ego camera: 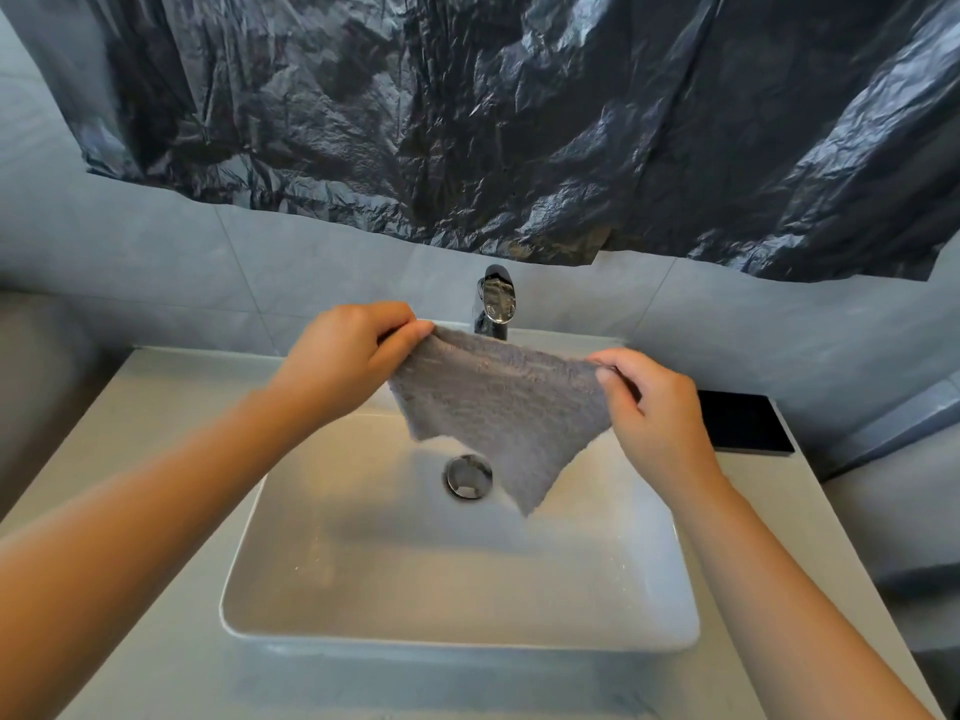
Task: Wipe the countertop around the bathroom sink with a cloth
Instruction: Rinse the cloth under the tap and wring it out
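Cloth (498, 407) above sink (457, 631), faucet (496, 304) behind, countertop (156, 407) around.

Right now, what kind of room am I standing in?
Most likely a bathroom. A white rectangular vessel sink sits on a pale countertop, a chrome faucet rises behind it, and the wall is grey tile. Both hands hold a grey cloth stretched above the basin.

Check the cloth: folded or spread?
Spread. The cloth hangs open above the sink, left hand and right hand pinching its top corners.
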